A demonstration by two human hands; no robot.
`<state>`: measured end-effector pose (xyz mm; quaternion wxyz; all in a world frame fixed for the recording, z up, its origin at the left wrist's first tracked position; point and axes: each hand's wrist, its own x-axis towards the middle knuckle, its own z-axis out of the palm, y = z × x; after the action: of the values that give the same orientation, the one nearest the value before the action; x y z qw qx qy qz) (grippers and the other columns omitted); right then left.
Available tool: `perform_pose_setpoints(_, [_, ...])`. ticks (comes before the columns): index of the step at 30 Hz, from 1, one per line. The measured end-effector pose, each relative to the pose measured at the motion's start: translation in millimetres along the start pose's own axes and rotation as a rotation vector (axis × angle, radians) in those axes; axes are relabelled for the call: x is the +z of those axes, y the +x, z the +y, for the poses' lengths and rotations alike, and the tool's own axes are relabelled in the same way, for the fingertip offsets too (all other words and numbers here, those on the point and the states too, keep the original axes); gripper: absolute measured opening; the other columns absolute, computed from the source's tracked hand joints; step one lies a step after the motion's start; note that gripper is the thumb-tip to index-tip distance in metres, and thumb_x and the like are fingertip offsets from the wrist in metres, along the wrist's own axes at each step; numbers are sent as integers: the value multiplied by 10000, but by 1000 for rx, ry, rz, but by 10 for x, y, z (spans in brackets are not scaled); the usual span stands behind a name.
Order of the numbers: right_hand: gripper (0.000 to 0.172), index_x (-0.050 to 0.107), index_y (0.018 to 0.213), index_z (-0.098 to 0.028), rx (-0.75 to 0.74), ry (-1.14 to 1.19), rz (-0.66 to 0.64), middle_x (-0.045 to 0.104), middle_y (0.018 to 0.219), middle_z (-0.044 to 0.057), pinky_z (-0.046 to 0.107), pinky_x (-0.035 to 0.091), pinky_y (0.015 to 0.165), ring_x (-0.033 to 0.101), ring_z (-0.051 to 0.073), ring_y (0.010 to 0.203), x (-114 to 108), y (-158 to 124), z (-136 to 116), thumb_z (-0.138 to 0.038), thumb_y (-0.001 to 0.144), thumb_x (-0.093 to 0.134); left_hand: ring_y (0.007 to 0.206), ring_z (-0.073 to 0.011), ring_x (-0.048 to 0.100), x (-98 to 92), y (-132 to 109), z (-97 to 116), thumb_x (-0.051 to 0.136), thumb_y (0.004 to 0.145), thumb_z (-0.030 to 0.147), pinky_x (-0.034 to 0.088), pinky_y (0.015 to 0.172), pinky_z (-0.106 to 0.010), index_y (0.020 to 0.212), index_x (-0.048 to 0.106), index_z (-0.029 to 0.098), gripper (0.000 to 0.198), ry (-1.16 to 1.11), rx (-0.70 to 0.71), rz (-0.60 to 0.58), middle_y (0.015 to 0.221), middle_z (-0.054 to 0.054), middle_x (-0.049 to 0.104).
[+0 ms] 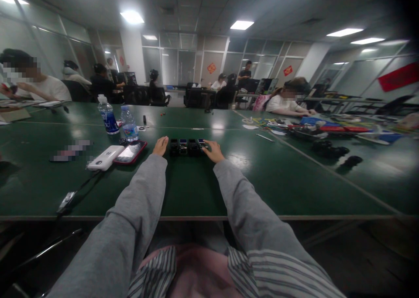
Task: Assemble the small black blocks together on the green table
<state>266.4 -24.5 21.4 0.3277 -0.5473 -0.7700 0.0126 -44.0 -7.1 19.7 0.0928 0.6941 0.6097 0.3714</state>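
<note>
A short row of small black devices with blue screens [187, 146] lies on the green table [196, 184] straight ahead. My left hand [160, 146] rests at the row's left end, fingers together and lying along it. At the right end my right hand [214, 151] touches the last device, fingers curled against it. Both arms are stretched forward in grey sleeves. Whether either hand actually grips a device is too small to tell.
Left of my hands lie a phone in a red case [130, 152], a white power bank [105, 158] with a cable, and two water bottles [118, 121]. Tools and colourful parts [327, 130] clutter the right side. Other people sit at tables around.
</note>
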Motion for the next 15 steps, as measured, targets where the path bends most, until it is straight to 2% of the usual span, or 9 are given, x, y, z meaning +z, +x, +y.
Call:
perform_pose_setpoints(4, [614,359,1344,-139,35,32,-7,459,1278,147,409,353,985,416,234,1184,158,-47,-48,-413,813,501,1311,-269,322,30,-135,-80,270,902,489,237,1071,-516,1285,458,243,493,253,-128,23,1447,-72,333])
perform_pose_setpoints(6, [655,300,1363,-93,43,32,-15,441,1296,172,392,350,1005,415,224,1202,209,-63,-73,-384,812,500,1318,-287,306,76,-201,-114,301,894,458,190,1069,-558,1269,468,241,464,329,-142,5,1452,-87,325])
perform_pose_setpoints(10, [672,253,1375,-62,64,19,-18,423,1310,189,367,372,1001,441,221,1195,239,-51,-100,-332,806,487,1321,-286,298,129,-233,-141,320,889,406,173,1067,-564,1246,480,226,431,381,-126,-93,1426,-96,371])
perform_pose_setpoints(15, [707,259,1383,-91,105,0,-16,451,1305,178,390,414,963,478,246,1169,250,-30,-140,-305,766,530,1325,-283,290,114,-195,-142,316,889,405,193,1060,-560,1236,485,243,419,397,-131,-127,1407,-88,397])
